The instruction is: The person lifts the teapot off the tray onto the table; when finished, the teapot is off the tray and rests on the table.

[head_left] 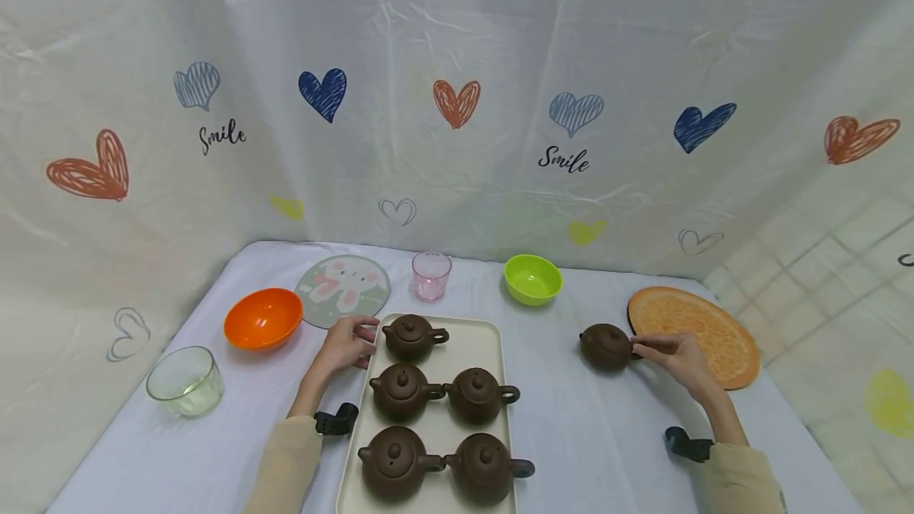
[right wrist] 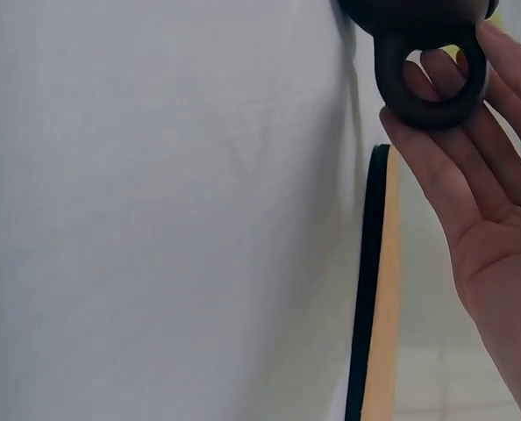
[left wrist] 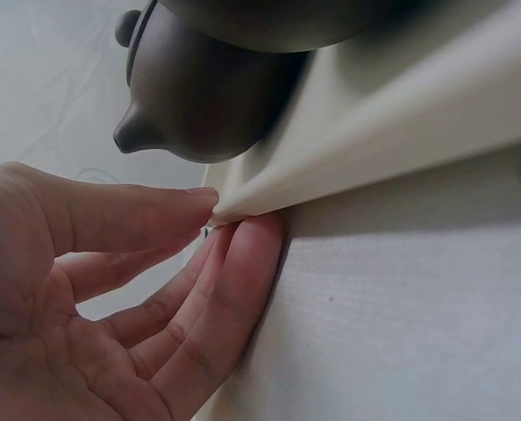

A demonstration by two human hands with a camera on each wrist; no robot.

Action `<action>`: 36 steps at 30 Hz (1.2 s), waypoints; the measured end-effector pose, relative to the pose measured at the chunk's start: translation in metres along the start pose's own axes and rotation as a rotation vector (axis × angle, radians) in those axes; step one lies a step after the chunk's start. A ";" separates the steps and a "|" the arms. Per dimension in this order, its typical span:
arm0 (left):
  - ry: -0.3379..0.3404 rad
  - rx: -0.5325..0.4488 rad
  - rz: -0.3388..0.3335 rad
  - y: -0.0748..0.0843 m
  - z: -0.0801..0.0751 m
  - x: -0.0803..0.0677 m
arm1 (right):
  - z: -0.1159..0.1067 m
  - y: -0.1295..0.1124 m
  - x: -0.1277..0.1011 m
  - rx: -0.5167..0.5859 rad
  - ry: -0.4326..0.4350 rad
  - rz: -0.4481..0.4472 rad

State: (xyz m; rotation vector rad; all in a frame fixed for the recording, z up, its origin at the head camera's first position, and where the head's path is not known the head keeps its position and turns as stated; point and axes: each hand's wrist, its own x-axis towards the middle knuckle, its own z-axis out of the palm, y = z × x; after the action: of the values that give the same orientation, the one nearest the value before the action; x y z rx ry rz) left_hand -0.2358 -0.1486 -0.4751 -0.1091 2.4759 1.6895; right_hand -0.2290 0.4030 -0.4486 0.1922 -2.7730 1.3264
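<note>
A cream tray (head_left: 462, 331) carries several brown teapots (head_left: 400, 393), largest at the near end. My left hand (head_left: 347, 342) is at its far left corner. In the left wrist view the thumb and fingers pinch the tray rim (left wrist: 331, 167), beside a small teapot (left wrist: 190, 88). To the right of the tray, my right hand (head_left: 674, 359) grips another small brown teapot (head_left: 605, 346) by its handle. The right wrist view shows the ring handle (right wrist: 431, 110) between thumb and fingers, with most of the pot's body out of frame.
At the left are an orange bowl (head_left: 263, 320), a clear glass bowl (head_left: 187, 383) and a round rabbit mat (head_left: 343, 288). A pink glass (head_left: 432, 276) and green bowl (head_left: 532, 280) stand at the back. An orange round board (head_left: 700, 331) lies beside the right hand.
</note>
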 end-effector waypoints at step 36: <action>-0.001 -0.007 0.002 -0.001 0.000 -0.001 | 0.133 -0.177 0.076 -0.071 -0.345 -0.417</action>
State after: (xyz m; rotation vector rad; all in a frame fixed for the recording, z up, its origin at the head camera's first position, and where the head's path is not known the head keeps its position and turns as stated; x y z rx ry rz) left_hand -0.2349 -0.1487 -0.4760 -0.1061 2.4707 1.6988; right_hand -0.2795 0.1829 -0.3875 1.0195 -2.8054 1.1742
